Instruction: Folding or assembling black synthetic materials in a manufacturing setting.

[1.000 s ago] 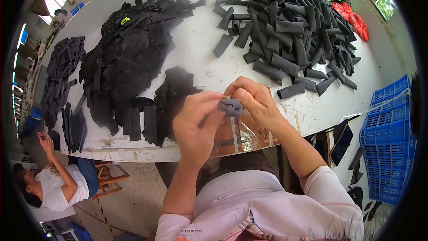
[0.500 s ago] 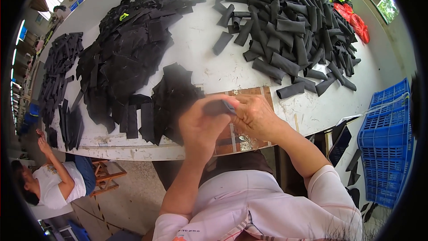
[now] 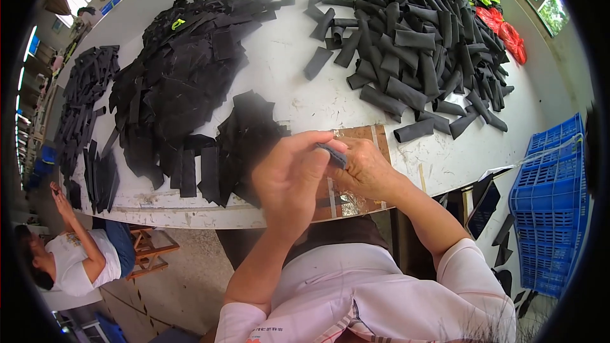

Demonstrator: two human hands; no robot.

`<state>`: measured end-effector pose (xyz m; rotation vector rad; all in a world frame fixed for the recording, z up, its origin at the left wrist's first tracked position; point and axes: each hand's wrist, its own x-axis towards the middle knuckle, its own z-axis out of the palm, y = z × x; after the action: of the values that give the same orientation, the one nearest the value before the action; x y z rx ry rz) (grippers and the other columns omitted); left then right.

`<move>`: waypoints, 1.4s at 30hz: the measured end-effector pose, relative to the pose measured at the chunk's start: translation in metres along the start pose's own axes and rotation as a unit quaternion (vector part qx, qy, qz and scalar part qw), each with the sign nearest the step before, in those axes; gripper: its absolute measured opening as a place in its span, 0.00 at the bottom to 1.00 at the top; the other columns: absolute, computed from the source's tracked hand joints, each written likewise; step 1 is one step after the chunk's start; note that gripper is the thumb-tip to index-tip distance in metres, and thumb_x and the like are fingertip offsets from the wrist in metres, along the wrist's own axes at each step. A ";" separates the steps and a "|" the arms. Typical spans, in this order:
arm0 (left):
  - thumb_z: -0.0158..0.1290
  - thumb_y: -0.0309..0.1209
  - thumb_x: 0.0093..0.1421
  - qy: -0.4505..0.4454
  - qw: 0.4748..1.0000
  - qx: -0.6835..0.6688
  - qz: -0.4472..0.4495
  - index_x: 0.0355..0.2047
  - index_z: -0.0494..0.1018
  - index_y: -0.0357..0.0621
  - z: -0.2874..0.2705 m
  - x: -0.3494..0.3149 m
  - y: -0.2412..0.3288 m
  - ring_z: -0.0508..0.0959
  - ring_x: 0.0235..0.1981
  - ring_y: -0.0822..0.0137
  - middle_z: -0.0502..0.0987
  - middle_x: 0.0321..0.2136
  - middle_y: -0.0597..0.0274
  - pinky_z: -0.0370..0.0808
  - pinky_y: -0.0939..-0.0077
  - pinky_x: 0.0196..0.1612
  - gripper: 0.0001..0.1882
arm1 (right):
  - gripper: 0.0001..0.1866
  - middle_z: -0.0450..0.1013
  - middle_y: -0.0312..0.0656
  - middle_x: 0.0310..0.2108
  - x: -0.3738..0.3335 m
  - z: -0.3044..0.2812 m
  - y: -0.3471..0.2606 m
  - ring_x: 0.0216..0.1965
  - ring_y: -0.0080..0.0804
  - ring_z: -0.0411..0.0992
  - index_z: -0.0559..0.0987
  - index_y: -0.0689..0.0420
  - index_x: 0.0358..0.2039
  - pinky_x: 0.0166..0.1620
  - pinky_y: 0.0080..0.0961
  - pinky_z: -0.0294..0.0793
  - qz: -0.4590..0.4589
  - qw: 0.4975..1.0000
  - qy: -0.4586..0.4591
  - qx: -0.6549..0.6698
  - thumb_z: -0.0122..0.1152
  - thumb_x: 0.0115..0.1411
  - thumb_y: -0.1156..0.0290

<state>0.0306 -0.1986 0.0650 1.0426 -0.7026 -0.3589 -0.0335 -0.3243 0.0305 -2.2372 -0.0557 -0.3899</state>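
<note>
A small dark grey fabric roll (image 3: 333,155) is held between both my hands above the table's near edge. My left hand (image 3: 289,174) is closed around it, thumb bent over the top, and covers much of it. On its other side my right hand (image 3: 365,164) grips the roll with curled fingers. Beneath them lies a brown board (image 3: 375,132) with tape strips across it. Just left of my hands is a small heap of flat black fabric pieces (image 3: 244,124). A large pile of dark fabric tubes (image 3: 406,47) spreads over the table's far right.
A bigger heap of flat black pieces (image 3: 184,70) covers the table's left half, with narrow strips (image 3: 82,89) beyond it. Red plastic bags (image 3: 505,28) sit at the far right. Blue crates (image 3: 549,203) stand right of the table. Another person (image 3: 86,257) sits at lower left.
The fabric roll has turned in my fingers and now points down toward my right hand. My left thumb has come over the roll; both hands stay above the board.
</note>
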 end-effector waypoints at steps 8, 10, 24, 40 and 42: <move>0.48 0.33 0.56 0.093 0.973 -0.211 -0.027 0.31 0.67 0.40 -0.007 0.000 0.010 0.69 0.35 0.63 0.72 0.31 0.55 0.66 0.68 0.42 0.08 | 0.13 0.68 0.44 0.19 0.018 -0.027 -0.026 0.21 0.42 0.67 0.71 0.61 0.20 0.24 0.32 0.66 -0.084 0.994 -0.029 -0.057 0.59 0.46 0.64; 0.48 0.32 0.56 0.114 0.966 -0.228 -0.030 0.31 0.67 0.41 -0.016 0.000 0.008 0.69 0.35 0.63 0.72 0.31 0.56 0.66 0.68 0.42 0.08 | 0.14 0.66 0.43 0.17 0.018 -0.022 -0.025 0.20 0.41 0.66 0.70 0.61 0.17 0.23 0.32 0.65 -0.076 0.993 -0.021 -0.082 0.59 0.46 0.62; 0.44 0.27 0.58 0.140 0.985 -0.100 -0.017 0.31 0.68 0.37 -0.012 -0.012 -0.005 0.72 0.31 0.68 0.73 0.28 0.56 0.68 0.74 0.41 0.06 | 0.13 0.63 0.40 0.13 0.003 0.009 -0.010 0.17 0.37 0.65 0.68 0.61 0.12 0.19 0.32 0.64 -0.059 0.990 0.061 -0.116 0.62 0.42 0.68; 0.46 0.24 0.55 0.358 0.893 0.264 -0.069 0.31 0.68 0.36 -0.145 -0.090 -0.049 0.72 0.27 0.76 0.74 0.26 0.60 0.68 0.85 0.31 0.05 | 0.24 0.62 0.38 0.10 -0.025 0.011 0.094 0.13 0.26 0.61 0.71 0.63 0.18 0.19 0.23 0.58 0.267 0.952 0.144 0.028 0.41 0.60 0.55; 0.46 0.24 0.55 0.400 0.849 0.344 -0.022 0.30 0.68 0.35 -0.179 -0.105 -0.050 0.70 0.25 0.77 0.73 0.25 0.62 0.67 0.86 0.31 0.05 | 0.18 0.65 0.45 0.14 -0.033 0.021 0.092 0.16 0.37 0.65 0.70 0.63 0.20 0.22 0.29 0.60 0.186 0.959 0.179 -0.116 0.44 0.59 0.62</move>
<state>0.0786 -0.0427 -0.0734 1.7360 -0.0146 0.3363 -0.0441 -0.3644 -0.0603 -2.3017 0.6215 -0.6103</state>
